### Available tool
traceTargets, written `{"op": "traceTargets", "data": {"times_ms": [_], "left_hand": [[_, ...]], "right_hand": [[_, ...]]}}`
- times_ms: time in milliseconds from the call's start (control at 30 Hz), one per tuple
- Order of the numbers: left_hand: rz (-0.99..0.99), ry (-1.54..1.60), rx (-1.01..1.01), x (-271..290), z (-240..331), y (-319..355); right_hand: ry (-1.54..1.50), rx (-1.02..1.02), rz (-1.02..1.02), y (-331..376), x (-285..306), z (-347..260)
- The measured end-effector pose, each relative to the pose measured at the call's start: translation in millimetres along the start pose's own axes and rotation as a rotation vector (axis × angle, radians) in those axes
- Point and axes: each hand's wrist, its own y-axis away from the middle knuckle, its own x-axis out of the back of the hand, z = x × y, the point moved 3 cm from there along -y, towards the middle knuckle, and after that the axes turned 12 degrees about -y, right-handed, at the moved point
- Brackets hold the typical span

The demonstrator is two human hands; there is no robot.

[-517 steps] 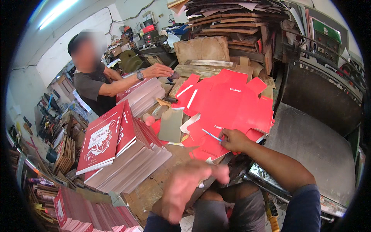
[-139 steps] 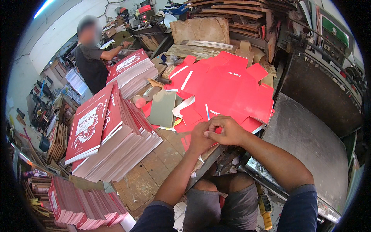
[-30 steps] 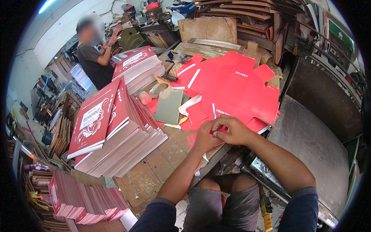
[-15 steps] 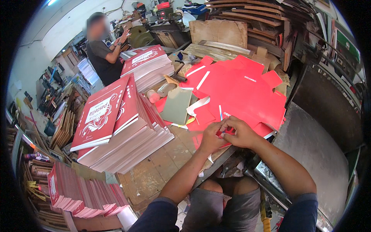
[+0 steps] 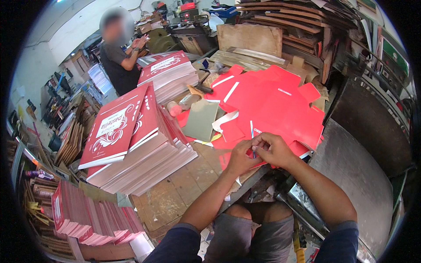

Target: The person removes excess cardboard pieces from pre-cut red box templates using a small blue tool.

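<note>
Both hands meet over the near edge of a red die-cut cardboard sheet. Between my fingers runs a thin blue-and-white stick, roughly upright in the picture; its exact kind is too small to make out. My left hand is closed, its fingertips pinching at the stick. My right hand curls over from the other side, thumb and fingers also closed on it. Left of the hands lie red and white paper scraps and a grey-green board.
Tall stacks of red-covered printed sheets stand on the wooden table at left, with another stack behind. More bundles sit lower left. A grey metal machine plate flanks the right. A person stands at far left.
The stick has shifted slightly right, and more of it shows between my fingers. My right hand's fingers have closed in from a rounder curl. The far person's hands have moved slightly.
</note>
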Motion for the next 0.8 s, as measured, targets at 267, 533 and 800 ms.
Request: {"op": "traceTargets", "data": {"times_ms": [267,533,800], "left_hand": [[0.057,-0.073,0.064,-12,-29,8],[-0.074,-0.274,-0.016,-27,-61,9],[-0.102,-0.258,-0.195,-29,-44,8]], "right_hand": [[0.135,0.201,0.202,-4,-4,10],[0.252,0.574,0.361,3,5,-48],[0.578,0.523,0.336,114,27,-131]]}}
